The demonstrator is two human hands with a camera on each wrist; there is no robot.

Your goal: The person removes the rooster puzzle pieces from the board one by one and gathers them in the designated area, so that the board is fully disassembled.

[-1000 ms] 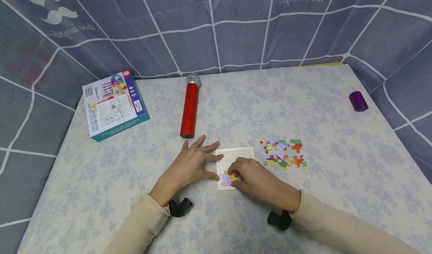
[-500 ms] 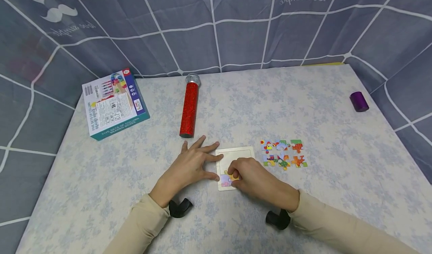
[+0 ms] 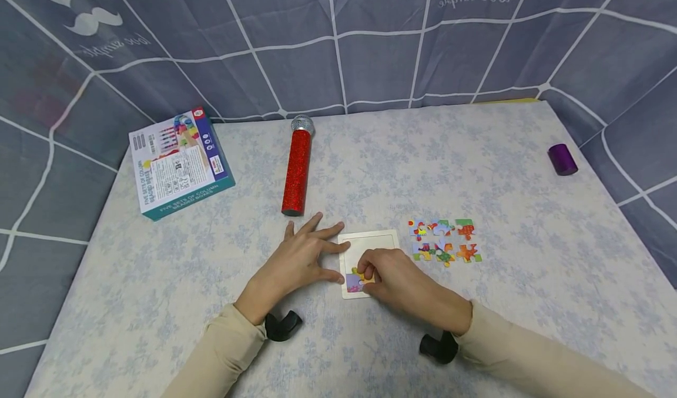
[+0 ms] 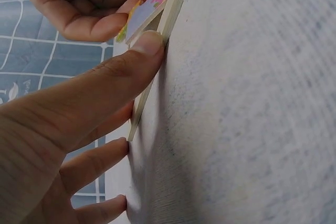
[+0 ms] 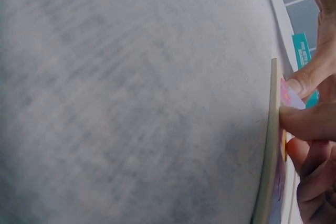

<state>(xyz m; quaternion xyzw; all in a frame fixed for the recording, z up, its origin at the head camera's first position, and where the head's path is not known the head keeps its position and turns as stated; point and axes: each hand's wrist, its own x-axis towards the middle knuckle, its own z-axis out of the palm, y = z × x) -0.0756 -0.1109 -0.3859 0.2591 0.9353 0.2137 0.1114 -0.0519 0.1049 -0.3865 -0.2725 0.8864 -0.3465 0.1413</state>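
A small pale wooden puzzle tray lies flat on the table in the head view. My left hand is spread at its left side, with the thumb and index finger touching the rim. Over the lower part of the tray, my right hand pinches a puzzle piece in lilac, yellow and pink, between thumb and curled fingers. In the left wrist view the puzzle piece stands tilted, one edge raised above the tray's recess. The right fingers hide part of it.
Several loose puzzle pieces lie in two rows right of the tray. Behind the left hand is a red glittery microphone. A teal and white box sits at the back left, a purple cylinder at the far right.
Under the right fingers the puzzle piece has shifted in angle and its colours look deeper. The right hand has barely moved; the left stays on the tray's edge.
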